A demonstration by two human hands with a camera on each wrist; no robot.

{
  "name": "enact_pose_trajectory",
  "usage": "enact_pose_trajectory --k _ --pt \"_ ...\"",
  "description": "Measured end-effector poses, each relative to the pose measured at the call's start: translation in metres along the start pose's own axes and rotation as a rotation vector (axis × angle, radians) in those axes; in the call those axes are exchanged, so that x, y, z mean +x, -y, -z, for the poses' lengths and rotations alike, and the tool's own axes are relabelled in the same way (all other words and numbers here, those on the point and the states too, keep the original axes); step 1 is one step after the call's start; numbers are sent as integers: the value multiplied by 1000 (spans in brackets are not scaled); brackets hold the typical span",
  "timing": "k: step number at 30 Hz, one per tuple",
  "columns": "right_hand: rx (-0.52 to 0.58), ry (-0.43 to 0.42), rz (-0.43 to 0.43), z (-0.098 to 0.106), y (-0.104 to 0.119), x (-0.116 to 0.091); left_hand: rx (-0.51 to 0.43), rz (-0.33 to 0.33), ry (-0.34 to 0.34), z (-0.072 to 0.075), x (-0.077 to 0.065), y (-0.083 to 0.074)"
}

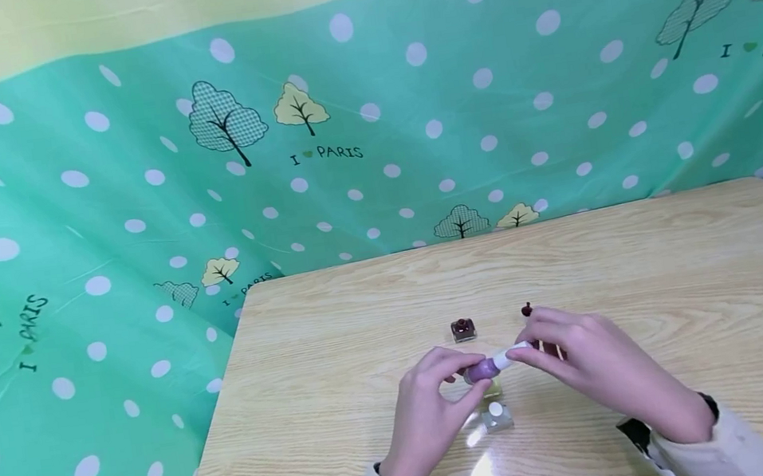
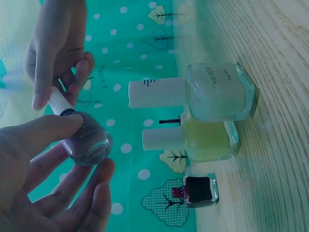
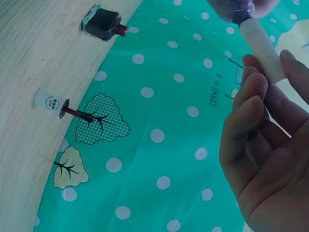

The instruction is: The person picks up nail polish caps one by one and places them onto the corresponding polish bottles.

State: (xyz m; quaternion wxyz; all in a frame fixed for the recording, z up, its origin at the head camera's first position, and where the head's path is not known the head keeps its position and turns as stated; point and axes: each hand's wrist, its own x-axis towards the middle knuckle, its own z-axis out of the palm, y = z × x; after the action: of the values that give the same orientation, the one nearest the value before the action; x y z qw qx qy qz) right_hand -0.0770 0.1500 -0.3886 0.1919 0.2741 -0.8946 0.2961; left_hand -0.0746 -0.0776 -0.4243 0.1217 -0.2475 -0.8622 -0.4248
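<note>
My left hand (image 1: pixel 424 405) holds a small bottle of purple nail polish (image 1: pixel 482 370) between thumb and fingers, tilted above the table. Its white cap (image 3: pixel 263 50) is pinched by my right hand (image 1: pixel 588 351) and sits against the bottle's neck. Close below the hands stand a nail polish bottle with pale, whitish contents (image 2: pixel 219 92) and a yellow one (image 2: pixel 210 140), both with white caps on. Farther back, a dark red nail polish bottle (image 1: pixel 463 330) stands uncapped. A white cap with a dark red brush (image 3: pixel 48 101) stands brush-up, partly hidden by my right hand in the head view.
The light wood-grain table (image 1: pixel 323 342) reaches back to a green dotted curtain (image 1: pixel 410 122) printed with trees. Curtain also hangs along the left side. A bright reflection lies on the tabletop near the front, between the forearms.
</note>
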Motion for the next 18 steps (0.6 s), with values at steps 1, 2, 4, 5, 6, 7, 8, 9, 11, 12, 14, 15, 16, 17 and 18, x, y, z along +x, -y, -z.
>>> enact_pose_trajectory --k 1,2,4,5,6,7,8,9,11,12,14,15,16,17,18 --pt "-16 -7 -1 0 0 0 3 -3 -2 0 0 0" --pt "-27 -13 -4 -1 0 0 6 -6 -3 -1 0 -1" --pt "-46 -24 -9 -1 -1 0 7 -11 -3 -1 -1 -1" --pt "-51 -27 -12 -2 -1 0 8 -11 -3 -1 -1 -1" --pt "-53 -28 -15 -2 -1 0 9 -11 -3 -2 -1 -1" --pt "-52 -27 -18 -2 -1 0 9 -10 -2 -2 -2 -1" --pt "-49 -23 -24 -2 -1 0 9 -8 -2 -2 -2 -1" --pt "-45 -14 -32 -1 0 0 9 -6 -2 -1 -2 -1" --pt "-16 18 -48 1 0 0 4 -3 -1 -1 -1 -1" --pt "13 40 -55 3 0 0 1 -1 -2 0 -1 -1" --pt "70 83 -57 8 0 0 -6 2 -3 1 -1 -1" --pt "99 101 -50 10 0 -1 -13 3 -3 1 0 0" --pt "128 116 -39 12 0 -1 -20 5 -3 2 0 0" --pt "154 127 -25 15 -1 -2 -25 7 -3 2 0 0" --pt "164 131 -6 16 -1 -2 -27 10 -3 3 0 0"
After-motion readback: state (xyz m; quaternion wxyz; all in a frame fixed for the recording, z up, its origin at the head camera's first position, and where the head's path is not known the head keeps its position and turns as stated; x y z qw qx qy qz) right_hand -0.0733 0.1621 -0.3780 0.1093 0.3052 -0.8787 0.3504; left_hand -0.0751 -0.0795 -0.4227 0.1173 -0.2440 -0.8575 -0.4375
